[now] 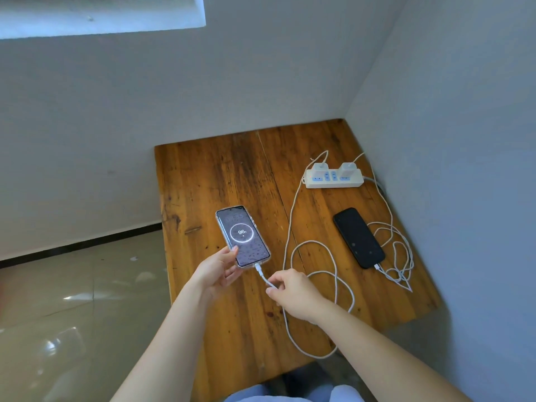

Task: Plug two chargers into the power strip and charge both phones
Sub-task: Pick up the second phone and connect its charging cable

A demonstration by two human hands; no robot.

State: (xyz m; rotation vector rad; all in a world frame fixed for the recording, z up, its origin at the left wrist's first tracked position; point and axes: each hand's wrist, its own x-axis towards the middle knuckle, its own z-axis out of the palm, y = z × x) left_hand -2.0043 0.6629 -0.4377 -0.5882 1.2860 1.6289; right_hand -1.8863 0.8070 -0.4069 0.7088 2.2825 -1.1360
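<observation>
On the table (pixel 220 175), two phones, two chargers in one strip (pixel 333 179); left hand (pixel 217 272) grips lit phone (pixel 243 235), right hand (pixel 293 294) pinches its cable (pixel 291 216).

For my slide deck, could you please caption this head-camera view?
Left hand steadies the lit phone, right hand grips its cable; chargers sit in the power strip.

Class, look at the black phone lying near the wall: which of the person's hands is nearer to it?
Right. The right hand pinches a white cable left of and nearer the camera than the black phone; the left hand is farther left, holding the lit phone.
</observation>
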